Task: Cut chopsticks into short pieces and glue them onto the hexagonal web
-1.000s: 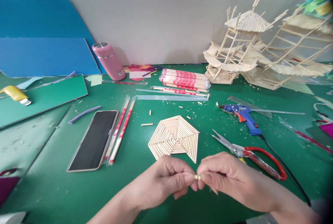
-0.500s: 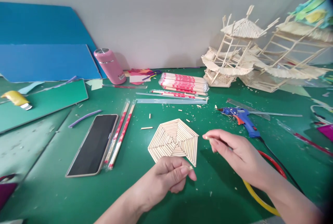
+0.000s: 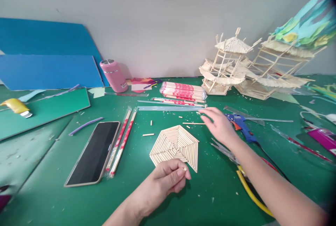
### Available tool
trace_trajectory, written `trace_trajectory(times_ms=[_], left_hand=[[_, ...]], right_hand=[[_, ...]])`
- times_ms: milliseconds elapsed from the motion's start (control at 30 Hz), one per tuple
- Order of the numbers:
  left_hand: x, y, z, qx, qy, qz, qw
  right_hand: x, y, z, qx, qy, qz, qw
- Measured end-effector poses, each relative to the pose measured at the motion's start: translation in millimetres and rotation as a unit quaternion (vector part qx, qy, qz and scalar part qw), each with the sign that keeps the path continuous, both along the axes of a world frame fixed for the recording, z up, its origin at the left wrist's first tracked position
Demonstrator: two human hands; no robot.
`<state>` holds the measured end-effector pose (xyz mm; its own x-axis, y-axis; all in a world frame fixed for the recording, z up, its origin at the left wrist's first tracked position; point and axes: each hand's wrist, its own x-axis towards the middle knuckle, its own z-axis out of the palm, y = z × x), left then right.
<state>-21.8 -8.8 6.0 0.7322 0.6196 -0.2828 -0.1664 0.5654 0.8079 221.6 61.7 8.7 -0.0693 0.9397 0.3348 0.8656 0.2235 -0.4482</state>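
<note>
Partly blurred, right hand (image 3: 219, 126) hides scissors (image 3: 223, 149) blades.

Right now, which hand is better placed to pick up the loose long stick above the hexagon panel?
Right hand: open, fingers hovering by the long stick. Left hand is curled near the hexagon panel, pinching a small piece.

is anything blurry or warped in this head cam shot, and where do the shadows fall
Head view: the right hand is motion-blurred over the table; the left hand and the hexagonal stick panel are sharp. Lighting is soft and even, with faint shadows under both forearms. The top-right corner is vignetted dark, and the stick towers lean with edge distortion.
</note>
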Motion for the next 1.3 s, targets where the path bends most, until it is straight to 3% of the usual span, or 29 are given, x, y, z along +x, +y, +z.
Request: trace_trajectory(times_ms=[167, 267, 367, 533, 733, 800, 933, 1000, 1067, 1133, 1200, 1300], left_hand=[[3.4, -3.4, 2.1, 0.058, 0.014, 0.022, 0.998], [4.7, -6.7, 3.5, 0.11, 0.049, 0.025, 0.992], [4.3, -9.1, 5.8, 0.162, 0.077, 0.027, 0.983], [12.3, -15.7, 9.7, 0.214, 0.112, 0.028, 0.97], [58.9, -28.4, 12.4, 0.168, 0.201, -0.022, 0.965], [77.4, -27.5, 13.7, 0.146, 0.185, 0.025, 0.971], [99.1, -17.0, 20.6, 0.097, 0.05, 0.105, 0.988], [99.3, -10.7, 25.3, 0.082, 0.039, 0.153, 0.984], [95.1, -6.0, 29.0, 0.05, 0.01, 0.143, 0.988], [90.9, -3.3, 31.0, 0.004, -0.017, 0.099, 0.995], [90.0, -2.1, 31.5, -0.041, -0.029, 0.071, 0.996], [95.8, -0.5, 31.0, -0.076, -0.034, 0.03, 0.996]], right_hand=[[57.5, -90.8, 6.5, -0.042, -0.008, -0.124, 0.991], [75.6, -147.3, -3.6, -0.092, -0.029, -0.135, 0.986], [81.9, -175.0, -13.0, -0.135, -0.069, -0.127, 0.98], [88.3, -167.8, -13.0, -0.166, -0.106, -0.102, 0.975], [70.3, -157.7, -6.4, -0.115, -0.094, -0.099, 0.984], [49.4, -151.5, -1.0, -0.061, -0.075, -0.109, 0.989], [9.5, -133.2, 14.9, 0.035, -0.005, -0.076, 0.997], [4.2, -126.8, 22.5, 0.046, 0.061, -0.045, 0.996], [10.5, -121.8, 29.0, 0.033, 0.145, -0.04, 0.988], [21.8, -114.9, 34.6, -0.013, 0.246, -0.08, 0.966], [29.2, -104.3, 39.8, -0.112, 0.382, -0.088, 0.913], [27.4, -86.4, 45.7, -0.323, 0.553, 0.032, 0.768]])
